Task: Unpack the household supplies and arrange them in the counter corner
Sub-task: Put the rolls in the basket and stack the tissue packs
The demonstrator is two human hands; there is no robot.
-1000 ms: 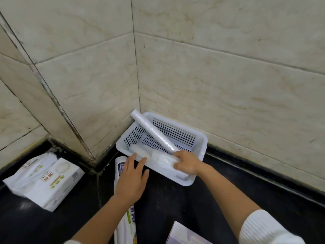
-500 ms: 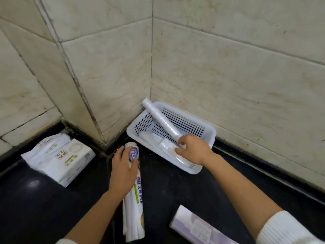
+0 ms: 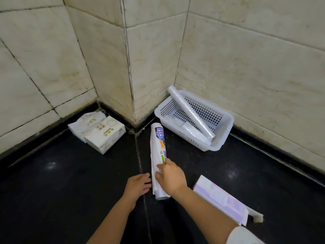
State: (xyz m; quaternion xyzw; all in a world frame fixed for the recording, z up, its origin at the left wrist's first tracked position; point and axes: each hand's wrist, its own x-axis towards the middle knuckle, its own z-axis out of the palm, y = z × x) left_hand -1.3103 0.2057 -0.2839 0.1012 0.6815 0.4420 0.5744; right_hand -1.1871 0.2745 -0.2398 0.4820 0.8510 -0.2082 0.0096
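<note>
Head view, and the right hand [image 3: 171,176] is low at centre frame, its grip curling over the near half of the printed bag roll [image 3: 158,155], fingertips on the label, thumb side hidden, so whether it has really closed around the roll cannot be told. Just left of it the left hand [image 3: 139,186] lies fingers spread, flat by the counter [image 3: 61,182], touching or almost touching the roll's lower edge, holding nothing. The roll lies lengthwise, pointing up the frame toward the white basket [image 3: 226,120] tucked into the corner at centre right. That basket already carries a clear film roll [image 3: 190,111] propped slantwise on its rim, and flat white packs on its floor. To do this well, I'd say wrap the grip nearer the roll's middle, since the loose wrapping looks soft and may sag, then lift clear of the basket rim and lay it alongside the film roll. Tissue packs [image 3: 98,132] wait at middle left; a lilac box [image 3: 221,199] sits lower right, open-ended.
</note>
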